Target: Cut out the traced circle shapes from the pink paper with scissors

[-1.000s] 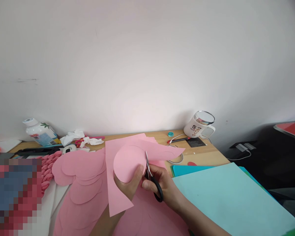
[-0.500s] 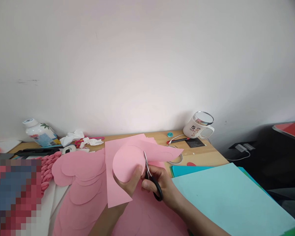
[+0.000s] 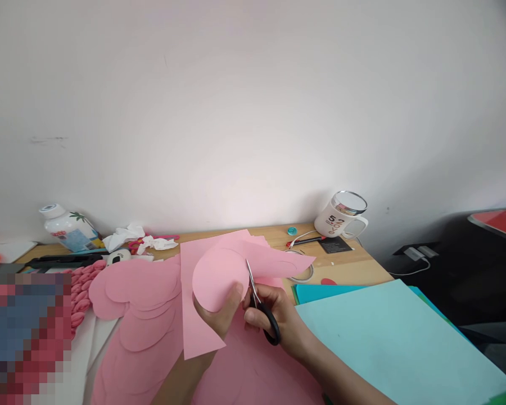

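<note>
My left hand (image 3: 225, 315) pinches a pink paper circle (image 3: 217, 277), thumb on top and the other fingers hidden beneath. A larger pink sheet (image 3: 198, 332) surrounds the circle, part of its outline cut and a pointed strip reaching right. My right hand (image 3: 274, 315) is closed round the black handles of a pair of scissors (image 3: 266, 323). The metal blades point up and stand at the circle's right edge, looking nearly closed. Below and to the left, several overlapping pink paper circles (image 3: 147, 329) are spread out.
Light blue paper sheets (image 3: 383, 337) lie at the right. Behind them a white mug (image 3: 335, 220) stands near a red-black pen (image 3: 306, 242) and a cable (image 3: 306, 274). At the back left are a white bottle (image 3: 71, 229), crumpled tissues (image 3: 124, 235) and a pink braided item (image 3: 84, 284).
The pink paper and my left hand have shifted very slightly left. The scissors stay almost in place, still at the circle's right edge.
</note>
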`<state>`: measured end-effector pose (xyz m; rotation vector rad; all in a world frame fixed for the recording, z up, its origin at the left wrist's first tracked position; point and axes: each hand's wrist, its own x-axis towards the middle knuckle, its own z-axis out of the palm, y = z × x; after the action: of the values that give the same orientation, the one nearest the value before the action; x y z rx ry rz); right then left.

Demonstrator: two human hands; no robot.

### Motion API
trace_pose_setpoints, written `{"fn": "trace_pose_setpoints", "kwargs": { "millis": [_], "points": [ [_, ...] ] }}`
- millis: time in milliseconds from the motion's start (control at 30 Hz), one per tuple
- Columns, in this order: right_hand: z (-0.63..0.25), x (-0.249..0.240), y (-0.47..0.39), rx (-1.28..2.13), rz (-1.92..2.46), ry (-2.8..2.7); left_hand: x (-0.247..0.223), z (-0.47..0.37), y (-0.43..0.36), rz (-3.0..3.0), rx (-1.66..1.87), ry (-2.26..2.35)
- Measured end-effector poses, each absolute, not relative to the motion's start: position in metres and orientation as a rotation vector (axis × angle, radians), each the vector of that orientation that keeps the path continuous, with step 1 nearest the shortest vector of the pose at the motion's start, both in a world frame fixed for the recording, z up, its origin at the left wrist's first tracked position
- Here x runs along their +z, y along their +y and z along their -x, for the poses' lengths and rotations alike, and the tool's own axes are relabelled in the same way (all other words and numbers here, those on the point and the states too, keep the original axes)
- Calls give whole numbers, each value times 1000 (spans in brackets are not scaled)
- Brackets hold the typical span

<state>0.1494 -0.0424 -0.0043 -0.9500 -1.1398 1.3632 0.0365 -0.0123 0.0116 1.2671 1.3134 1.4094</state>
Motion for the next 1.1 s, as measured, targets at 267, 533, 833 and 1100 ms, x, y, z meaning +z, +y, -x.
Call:
{"fn": "trace_pose_setpoints", "kwargs": {
  "millis": [267, 533, 833, 1100],
  "points": [
    [-149, -3, -43, 1372, 966, -1142, 22, -40, -16, -1114, 1517, 1288],
    [-149, -2, -42, 1370, 981, -1148, 16, -39, -12, -1137, 1536, 1270],
    [-148, 0, -44, 1376, 1006, -1150, 16, -35, -11, -1240, 1488, 1285],
    [-147, -1, -44, 1369, 1004, -1152, 15, -36, -10, -1231, 1527, 1270]
  ]
}}
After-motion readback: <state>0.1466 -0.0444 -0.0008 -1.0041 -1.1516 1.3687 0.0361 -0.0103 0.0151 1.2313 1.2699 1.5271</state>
